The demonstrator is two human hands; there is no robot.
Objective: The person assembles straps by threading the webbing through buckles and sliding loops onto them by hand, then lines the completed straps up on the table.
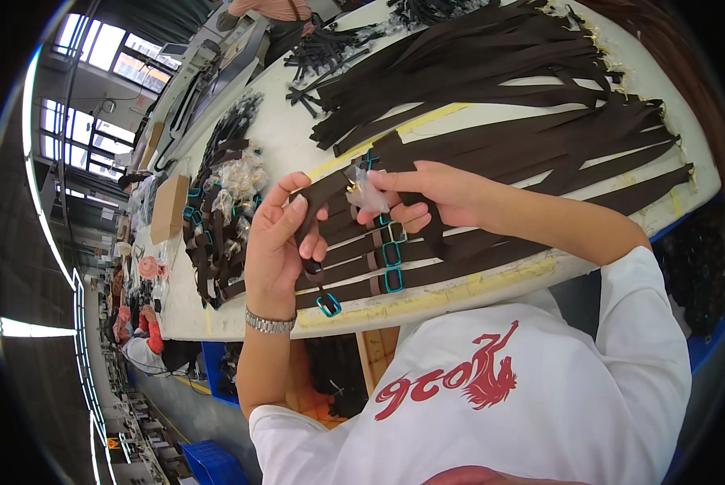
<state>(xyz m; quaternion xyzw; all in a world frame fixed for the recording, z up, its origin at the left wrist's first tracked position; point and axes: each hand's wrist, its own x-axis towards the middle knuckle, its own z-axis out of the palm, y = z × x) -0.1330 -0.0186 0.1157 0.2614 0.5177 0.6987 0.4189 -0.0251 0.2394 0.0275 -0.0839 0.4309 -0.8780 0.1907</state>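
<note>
Shirt: white short-sleeved T-shirt [572, 404] with a red print, nearest the camera.
Left grip: bare left hand [277, 238], a silver metal link watch band [270, 324] on its wrist, curled with the thumb pressed against the fingers, pinching a dark brown flat fabric strap [323, 192].
Right grip: bare right hand [451, 194], thumb and fingertips drawn together on a crumpled clear plastic wrap [369, 196]; a small gold-coloured piece [352, 187] shows at its left end, inside or outside I cannot tell.
Strap and wrap: raised between the hands, side by side; whether they touch is unclear.
Slip risk: the small gold piece could drop among the straps if the pinch on the slick plastic loosens.
Buckles: turquoise rectangular frames [391, 255] on dark brown straps below the hands; the held strap could catch on one if pulled sideways.
Worktop: pale surface [277, 121] with yellow tape, carrying everything laid out.
Left heap: buckled straps with clear plastic wrapping [241, 174], beside an upright brown cardboard box [169, 208].
Far straps: broad spread of dark brown bands [459, 77]; a careless forearm could disorder the nearer lengths.
Beyond: a co-worker in a pinkish top [273, 10].
</note>
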